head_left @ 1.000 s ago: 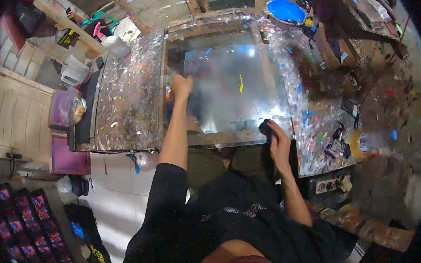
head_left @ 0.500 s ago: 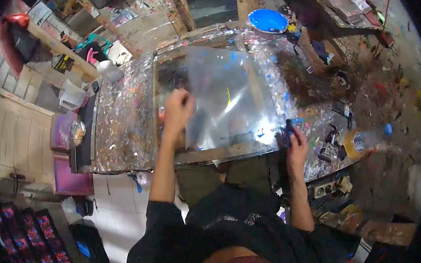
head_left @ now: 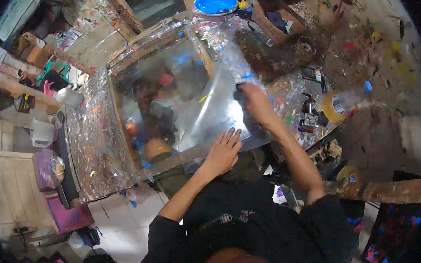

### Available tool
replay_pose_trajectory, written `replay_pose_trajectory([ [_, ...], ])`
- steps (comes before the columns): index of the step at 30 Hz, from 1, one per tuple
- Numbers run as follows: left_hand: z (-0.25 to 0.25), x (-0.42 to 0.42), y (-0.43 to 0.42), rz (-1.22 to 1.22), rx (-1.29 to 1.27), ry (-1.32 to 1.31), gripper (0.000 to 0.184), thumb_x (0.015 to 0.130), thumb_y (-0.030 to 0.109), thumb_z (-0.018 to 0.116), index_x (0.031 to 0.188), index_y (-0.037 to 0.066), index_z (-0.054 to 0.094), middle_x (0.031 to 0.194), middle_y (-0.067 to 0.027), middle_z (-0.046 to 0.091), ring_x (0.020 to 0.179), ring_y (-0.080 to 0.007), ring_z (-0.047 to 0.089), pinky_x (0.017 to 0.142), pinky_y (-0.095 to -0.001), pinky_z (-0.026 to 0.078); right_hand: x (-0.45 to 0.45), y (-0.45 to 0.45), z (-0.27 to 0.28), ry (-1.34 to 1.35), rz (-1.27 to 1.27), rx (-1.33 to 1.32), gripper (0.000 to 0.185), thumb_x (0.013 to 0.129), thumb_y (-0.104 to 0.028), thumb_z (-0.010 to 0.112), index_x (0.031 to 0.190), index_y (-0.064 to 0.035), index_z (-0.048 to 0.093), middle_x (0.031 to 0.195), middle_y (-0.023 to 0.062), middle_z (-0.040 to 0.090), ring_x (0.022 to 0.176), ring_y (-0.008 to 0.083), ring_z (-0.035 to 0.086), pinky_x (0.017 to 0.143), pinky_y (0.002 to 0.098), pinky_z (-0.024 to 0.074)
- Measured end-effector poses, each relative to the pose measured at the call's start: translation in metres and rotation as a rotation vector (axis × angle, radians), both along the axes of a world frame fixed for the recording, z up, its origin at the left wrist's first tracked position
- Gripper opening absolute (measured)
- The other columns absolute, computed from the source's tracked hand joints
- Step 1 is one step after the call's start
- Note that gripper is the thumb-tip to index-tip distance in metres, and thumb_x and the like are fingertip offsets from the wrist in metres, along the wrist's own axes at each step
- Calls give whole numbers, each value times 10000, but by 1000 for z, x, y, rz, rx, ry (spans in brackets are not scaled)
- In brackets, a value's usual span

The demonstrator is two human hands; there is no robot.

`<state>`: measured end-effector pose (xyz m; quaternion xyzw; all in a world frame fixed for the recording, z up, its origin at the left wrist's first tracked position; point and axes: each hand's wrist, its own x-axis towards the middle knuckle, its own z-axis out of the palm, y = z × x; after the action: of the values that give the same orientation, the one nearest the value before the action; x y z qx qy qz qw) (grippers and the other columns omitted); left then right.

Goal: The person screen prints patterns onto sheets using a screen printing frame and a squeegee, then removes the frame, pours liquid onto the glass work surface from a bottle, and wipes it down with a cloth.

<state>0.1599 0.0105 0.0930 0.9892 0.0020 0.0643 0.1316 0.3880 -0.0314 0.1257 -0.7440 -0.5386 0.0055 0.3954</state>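
Note:
A clear, shiny plastic-like sheet [head_left: 214, 114] with a small yellow mark lies at an angle over the right part of a framed glass pane [head_left: 146, 94] on the workbench. My left hand [head_left: 223, 155] rests flat on the sheet's near edge, fingers stretched out. Over the sheet's right side, my right hand [head_left: 256, 103] is closed around a small dark object [head_left: 239, 88]; its kind is hidden by the fingers. Wooden strips [head_left: 118, 107] border the pane.
A blue-topped tub [head_left: 215, 3] stands at the bench's far edge. To the right are a clear bottle [head_left: 354, 99] with a blue cap and yellowish lower part, and a small metal device [head_left: 310, 120]. A white container [head_left: 69, 97] sits at the left.
The sheet has shifted right and turned, uncovering more of the glass. My left hand has come right and down onto its near edge. My right hand has moved up and inward. The view has turned.

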Motion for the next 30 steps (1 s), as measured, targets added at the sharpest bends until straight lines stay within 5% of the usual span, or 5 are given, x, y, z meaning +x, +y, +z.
replay_pose_trajectory([
  [3, -9, 0, 0, 9, -5, 46, 397, 822, 199, 650, 1172, 40, 549, 1490, -219, 399, 1392, -382, 364, 1140, -534, 293, 28, 34, -44, 26, 46, -88, 247, 953, -113, 498, 1116, 34, 613, 1121, 243, 640, 1040, 429, 603, 908, 453, 475],
  [11, -9, -1, -1, 58, -62, 9, 389, 818, 200, 657, 1160, 42, 561, 1491, -207, 405, 1391, -381, 365, 1149, -548, 275, 54, 26, -61, -643, 82, -202, 482, 835, -31, 528, 1289, 126, 493, 1345, 288, 526, 1166, 425, 581, 1019, 499, 468],
  [14, -12, 0, -4, 63, -77, 11, 384, 817, 194, 658, 1158, 45, 563, 1492, -206, 402, 1389, -378, 368, 1149, -553, 273, 89, 44, -60, -296, 74, -366, 518, 884, -39, 470, 1399, 16, 473, 1435, 226, 478, 1320, 372, 484, 1132, 515, 350],
  [20, -11, -4, -3, 61, -103, 18, 387, 809, 204, 665, 1149, 50, 561, 1489, -205, 406, 1392, -374, 367, 1152, -555, 269, 59, 4, -78, -635, 115, -399, 531, 849, -11, 494, 1378, 39, 477, 1434, 241, 469, 1302, 398, 479, 1099, 403, 410],
  [30, -11, 1, 0, 24, -62, -40, 298, 848, 197, 602, 1105, 47, 588, 1432, -215, 480, 1344, -379, 433, 1133, -552, 293, 75, 21, -75, -525, 130, -298, 478, 827, -5, 508, 1302, 48, 512, 1346, 252, 532, 1265, 422, 498, 1090, 460, 400],
])
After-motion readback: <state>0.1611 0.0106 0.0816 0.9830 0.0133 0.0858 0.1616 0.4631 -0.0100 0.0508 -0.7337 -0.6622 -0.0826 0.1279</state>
